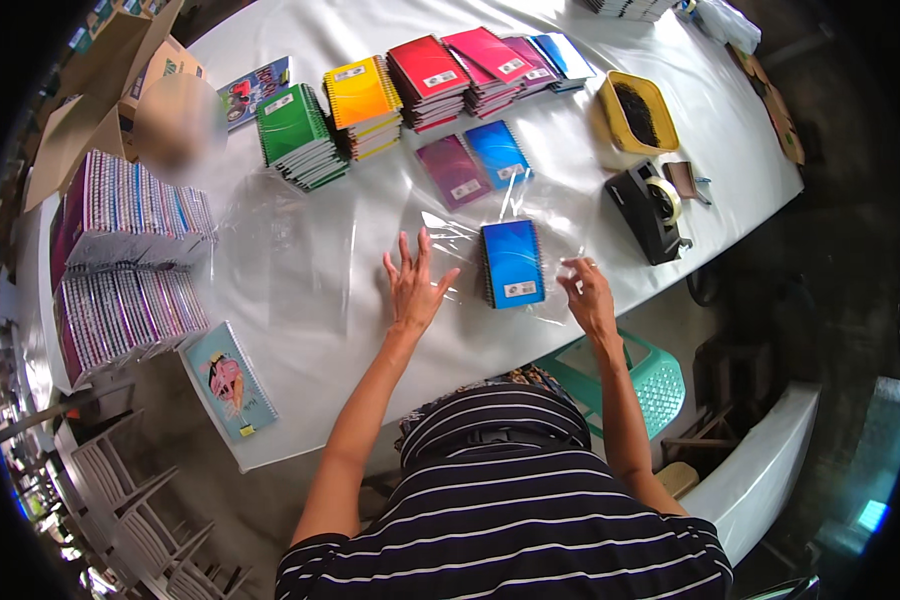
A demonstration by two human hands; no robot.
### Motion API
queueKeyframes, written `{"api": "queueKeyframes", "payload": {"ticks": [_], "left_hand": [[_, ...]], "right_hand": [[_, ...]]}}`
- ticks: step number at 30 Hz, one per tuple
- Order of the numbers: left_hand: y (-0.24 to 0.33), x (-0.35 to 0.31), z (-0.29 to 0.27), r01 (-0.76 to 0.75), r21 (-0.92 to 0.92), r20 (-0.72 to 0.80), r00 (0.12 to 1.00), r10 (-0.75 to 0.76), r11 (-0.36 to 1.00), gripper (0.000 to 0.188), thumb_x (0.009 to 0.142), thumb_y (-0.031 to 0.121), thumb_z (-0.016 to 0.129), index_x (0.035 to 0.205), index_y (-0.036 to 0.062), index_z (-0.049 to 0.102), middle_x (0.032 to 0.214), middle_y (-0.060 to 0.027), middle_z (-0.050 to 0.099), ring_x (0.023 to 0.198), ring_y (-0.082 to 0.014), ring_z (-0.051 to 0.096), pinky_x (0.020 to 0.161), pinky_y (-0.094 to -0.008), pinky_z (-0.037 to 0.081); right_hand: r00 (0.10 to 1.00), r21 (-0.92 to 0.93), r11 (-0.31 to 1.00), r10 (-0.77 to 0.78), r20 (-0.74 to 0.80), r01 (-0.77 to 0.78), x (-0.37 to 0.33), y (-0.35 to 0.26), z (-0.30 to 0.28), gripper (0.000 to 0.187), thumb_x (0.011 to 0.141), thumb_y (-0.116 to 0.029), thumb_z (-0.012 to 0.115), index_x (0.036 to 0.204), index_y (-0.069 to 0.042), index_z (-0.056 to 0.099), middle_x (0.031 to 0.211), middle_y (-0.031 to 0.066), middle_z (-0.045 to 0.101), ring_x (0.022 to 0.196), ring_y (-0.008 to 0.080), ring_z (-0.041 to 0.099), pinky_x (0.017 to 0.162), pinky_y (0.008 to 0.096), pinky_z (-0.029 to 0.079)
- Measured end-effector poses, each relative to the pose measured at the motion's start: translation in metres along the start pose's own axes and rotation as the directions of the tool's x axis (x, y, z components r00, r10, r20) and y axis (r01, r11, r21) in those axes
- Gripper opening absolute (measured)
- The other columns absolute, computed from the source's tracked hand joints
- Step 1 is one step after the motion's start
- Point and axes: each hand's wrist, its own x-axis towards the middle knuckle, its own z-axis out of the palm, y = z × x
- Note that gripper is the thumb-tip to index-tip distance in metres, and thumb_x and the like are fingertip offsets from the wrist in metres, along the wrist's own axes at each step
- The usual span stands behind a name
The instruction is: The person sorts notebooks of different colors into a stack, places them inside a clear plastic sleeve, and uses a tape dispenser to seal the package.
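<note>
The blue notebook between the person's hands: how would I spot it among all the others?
Start at the long white table and find the black tape dispenser near its right edge. Just left of it, between the left hand and right hand, lies the blue spiral notebook. Unlike the stacked ones, it lies alone inside a clear plastic sleeve.

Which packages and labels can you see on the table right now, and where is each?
Clear plastic sleeve: around the blue notebook, between left hand and right hand.
White label: small rectangle low on that blue cover.
Wrapped notebook bundles: far left, two shiny rows.
Cardboard box: top left, brown, open.
Notebook stacks: far side, green, yellow, red, pink, each with a small white label.
</note>
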Motion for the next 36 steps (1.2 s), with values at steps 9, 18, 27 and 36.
{"api": "queueKeyframes", "payload": {"ticks": [9,18,27,36], "left_hand": [[0.025,0.018,0.011,0.196,-0.940,0.085,0.928,-0.362,0.281,0.085,0.080,-0.001,0.070,0.150,0.0090,0.023,0.154,-0.0140,0.026,0.133,-0.0290,0.042,0.105,-0.0357,0.038],[0.008,0.039,-0.015,0.404,-0.755,0.410,0.905,-0.109,0.517,0.088,0.078,0.025,0.079,0.147,0.0054,0.029,0.148,-0.0166,0.036,0.135,-0.0284,0.038,0.107,-0.0350,0.036],[0.017,0.033,-0.020,0.519,-0.763,0.492,0.853,-0.174,0.385,0.095,0.074,0.028,0.081,0.149,0.0104,0.025,0.145,-0.0143,0.041,0.125,-0.0259,0.049,0.092,-0.0394,0.051],[0.013,0.025,-0.029,0.687,-0.727,0.677,0.716,-0.171,-0.004,0.100,0.076,0.016,0.079,0.151,0.0070,0.013,0.135,-0.0115,0.050,0.108,-0.0184,0.060,0.084,-0.0388,0.056]], "right_hand": [[0.998,-0.254,0.967,-0.047,-0.038,0.036,-0.016,0.081,-0.012,0.014,0.075,-0.003,0.066,0.088,-0.003,0.061,0.090,0.0146,0.061,0.086,0.0342,0.060,0.073,0.0453,0.048],[0.863,0.168,0.893,-0.332,-0.382,0.418,0.019,0.015,-0.025,0.016,0.080,0.013,0.055,0.092,0.001,0.055,0.091,0.0158,0.056,0.081,0.0347,0.057,0.070,0.0398,0.047],[0.962,0.350,0.926,-0.214,0.169,0.144,0.037,0.065,0.013,0.024,0.084,0.013,0.048,0.103,0.004,0.058,0.093,0.0163,0.063,0.081,0.0236,0.066,0.070,0.0329,0.051],[0.961,0.509,0.858,-0.194,0.197,0.069,0.037,0.081,0.022,0.022,0.084,0.006,0.050,0.102,0.006,0.061,0.089,0.0154,0.067,0.081,0.0219,0.068,0.072,0.0325,0.053]]}}
